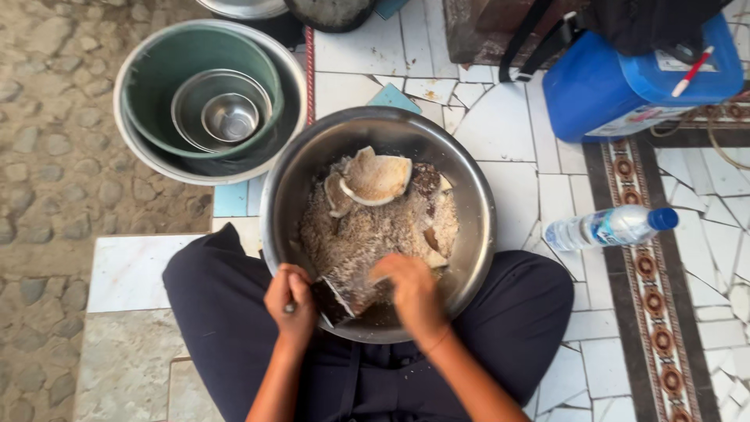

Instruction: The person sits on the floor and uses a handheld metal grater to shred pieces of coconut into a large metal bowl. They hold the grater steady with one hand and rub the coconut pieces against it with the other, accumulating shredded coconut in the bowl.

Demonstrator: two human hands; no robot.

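The coconut piece (344, 293) sat low in the steel bowl (469, 234) at centre frame, hard and probably slippery; my right hand (412, 293) gripped its edge, my left hand (291, 303) closed round a scraper handle (290, 307).

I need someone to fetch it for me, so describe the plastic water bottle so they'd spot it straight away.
Start at the big steel bowl on the person's lap and look to its right. There, on the patterned floor strip below the blue jerrycan, lies the water bottle: on its side, clear, blue-capped.
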